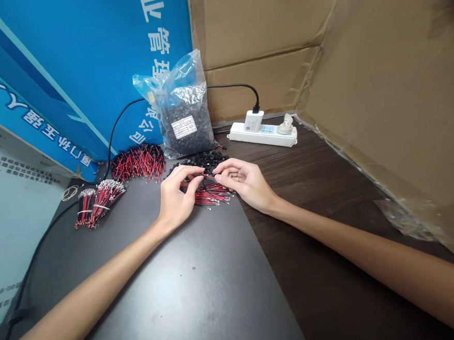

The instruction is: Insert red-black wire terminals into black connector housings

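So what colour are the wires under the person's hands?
Red and black wires, clearest in the head view.

This looks like a small workshop where people put wire parts together. On the dark bench [204,296] lie bundles of red and black wires [97,200] and a big plastic bag of tiny black parts [184,116]. Cardboard sheets [392,86] make a wall around it. A white power strip [263,132] sits at the back.

Loose red-black wire leads [212,194] on dark mat
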Demonstrator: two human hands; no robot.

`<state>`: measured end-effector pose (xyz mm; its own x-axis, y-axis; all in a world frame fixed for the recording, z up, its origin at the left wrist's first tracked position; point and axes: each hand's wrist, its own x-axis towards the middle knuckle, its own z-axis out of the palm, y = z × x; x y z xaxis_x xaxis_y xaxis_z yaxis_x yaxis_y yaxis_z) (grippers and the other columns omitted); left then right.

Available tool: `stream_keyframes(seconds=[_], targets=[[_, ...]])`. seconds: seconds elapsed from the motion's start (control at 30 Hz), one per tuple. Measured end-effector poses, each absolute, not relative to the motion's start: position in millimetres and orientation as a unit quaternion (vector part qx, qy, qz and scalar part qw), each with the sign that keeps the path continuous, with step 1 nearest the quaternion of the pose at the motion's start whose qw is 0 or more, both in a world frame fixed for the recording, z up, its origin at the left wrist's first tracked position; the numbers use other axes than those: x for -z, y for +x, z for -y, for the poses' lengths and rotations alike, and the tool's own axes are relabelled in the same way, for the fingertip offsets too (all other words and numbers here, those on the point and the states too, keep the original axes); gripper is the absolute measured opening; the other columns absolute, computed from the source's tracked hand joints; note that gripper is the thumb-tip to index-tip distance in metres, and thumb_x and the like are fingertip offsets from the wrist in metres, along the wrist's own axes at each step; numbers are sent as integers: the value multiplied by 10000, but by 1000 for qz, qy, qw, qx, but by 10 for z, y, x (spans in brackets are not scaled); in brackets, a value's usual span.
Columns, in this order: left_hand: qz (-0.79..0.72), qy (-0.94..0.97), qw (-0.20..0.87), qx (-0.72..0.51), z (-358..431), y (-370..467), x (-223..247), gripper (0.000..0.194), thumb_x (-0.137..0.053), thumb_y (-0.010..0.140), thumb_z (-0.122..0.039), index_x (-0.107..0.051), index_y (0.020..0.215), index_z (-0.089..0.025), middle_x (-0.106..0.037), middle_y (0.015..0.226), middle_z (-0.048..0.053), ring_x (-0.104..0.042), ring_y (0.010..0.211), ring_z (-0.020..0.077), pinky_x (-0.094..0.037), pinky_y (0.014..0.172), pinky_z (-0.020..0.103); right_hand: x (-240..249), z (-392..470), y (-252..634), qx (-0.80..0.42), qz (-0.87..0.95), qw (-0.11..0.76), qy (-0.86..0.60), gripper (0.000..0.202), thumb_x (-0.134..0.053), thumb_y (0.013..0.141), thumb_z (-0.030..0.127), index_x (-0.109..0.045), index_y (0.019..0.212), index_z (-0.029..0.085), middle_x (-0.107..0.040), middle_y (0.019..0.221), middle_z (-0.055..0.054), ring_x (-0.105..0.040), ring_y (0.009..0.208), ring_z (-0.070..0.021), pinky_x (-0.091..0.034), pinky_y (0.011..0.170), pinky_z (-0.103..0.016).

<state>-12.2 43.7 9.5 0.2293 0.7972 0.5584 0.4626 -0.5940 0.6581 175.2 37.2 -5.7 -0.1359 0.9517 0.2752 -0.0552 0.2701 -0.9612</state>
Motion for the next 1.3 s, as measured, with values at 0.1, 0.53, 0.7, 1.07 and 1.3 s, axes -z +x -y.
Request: stream_keyframes(seconds=[0.1,0.53,0.7,1.07,1.3], targets=[[-421,758,178,-465,-439,-123,-91,120,-642,893,-143,-735,948,-195,-745,954,38,-661,841,155,-505,655,251,61,-371,1747,-467,591,537,-381,269,-738,800,435,-650,889,197,-591,674,18,-533,620,-132,-464,625,-290],[-457,725,207,-473,-460,-123,-55,123,-628,894,-158,-728,955,-197,-738,977,33,-664,832,152,-495,643,245,125,-405,1753,-456,590,554,-371,316,-722,835,469,-634,943,186,-567,710,14,-530,670,-135,-447,662,-286],[-461,715,215,-479,-461,-116,-55,123,-640,880,-160,-734,949,-201,-738,962,30,-659,813,148,-492,637,243,135,-403,1748,-442,593,559,-375,326,-710,847,489,-613,941,192,-541,697,21,-505,655,-134,-414,628,-280],[-463,701,218,-497,-454,-110,-52,120,-663,851,-182,-747,933,-203,-743,938,38,-651,784,151,-487,617,245,122,-385,1742,-410,612,552,-392,322,-633,903,508,-569,954,197,-471,645,50,-438,594,-123,-336,577,-274],[-484,656,228,-532,-487,-128,-32,124,-646,855,-183,-730,944,-200,-726,945,39,-637,791,148,-486,604,235,138,-402,1758,-398,592,568,-410,350,-623,901,553,-571,930,209,-478,657,44,-449,593,-123,-357,565,-268]])
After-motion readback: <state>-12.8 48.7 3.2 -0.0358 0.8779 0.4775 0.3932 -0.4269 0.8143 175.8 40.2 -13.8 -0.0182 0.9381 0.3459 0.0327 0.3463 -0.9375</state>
